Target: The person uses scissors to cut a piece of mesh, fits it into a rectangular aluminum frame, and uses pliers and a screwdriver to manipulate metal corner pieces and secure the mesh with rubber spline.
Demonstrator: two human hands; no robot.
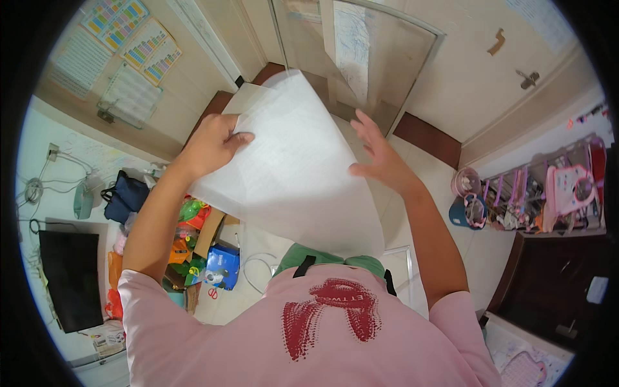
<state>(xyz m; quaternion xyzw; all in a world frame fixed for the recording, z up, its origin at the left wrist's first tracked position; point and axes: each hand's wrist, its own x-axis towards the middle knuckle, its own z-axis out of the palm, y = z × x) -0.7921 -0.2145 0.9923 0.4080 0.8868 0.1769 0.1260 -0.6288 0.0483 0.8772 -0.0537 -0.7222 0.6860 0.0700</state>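
Note:
A large white, slightly see-through sheet [293, 155] hangs in front of my body, its top corner curled over. I cannot tell whether it is plastic film, paper or thin cloth. My left hand [211, 145] is closed on the sheet's left edge, the thumb lying over its front and the other fingers partly hidden. Beside the right edge, my right hand [382, 155] is open with its fingers apart. Its thumb tip is close to the sheet; whether it touches cannot be made out.
On the left, a cardboard box [207, 233] of colourful items stands near a blue package [222, 266]. A dark screen [71, 280] is at far left. Shelves [516, 193] and a blue bucket [465, 213] stand right. Ahead is a glass-panelled door [400, 48].

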